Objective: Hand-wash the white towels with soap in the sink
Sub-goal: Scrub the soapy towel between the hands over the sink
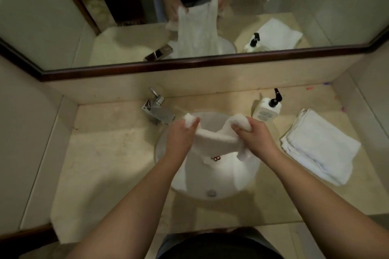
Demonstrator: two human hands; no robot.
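Sink [160, 149]: white towel [212, 139] held above it, left hand [182, 135] and right hand [252, 134] each gripping one end. Right of sink: soap bottle [267, 109], folded towels [320, 145] on table [105, 153].

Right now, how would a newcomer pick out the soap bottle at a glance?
Start at the round white sink set in the beige counter. Look to its far right rim, toward the mirror: the soap bottle stands upright there, between the sink and the stack of folded towels. It alone has a black pump top.
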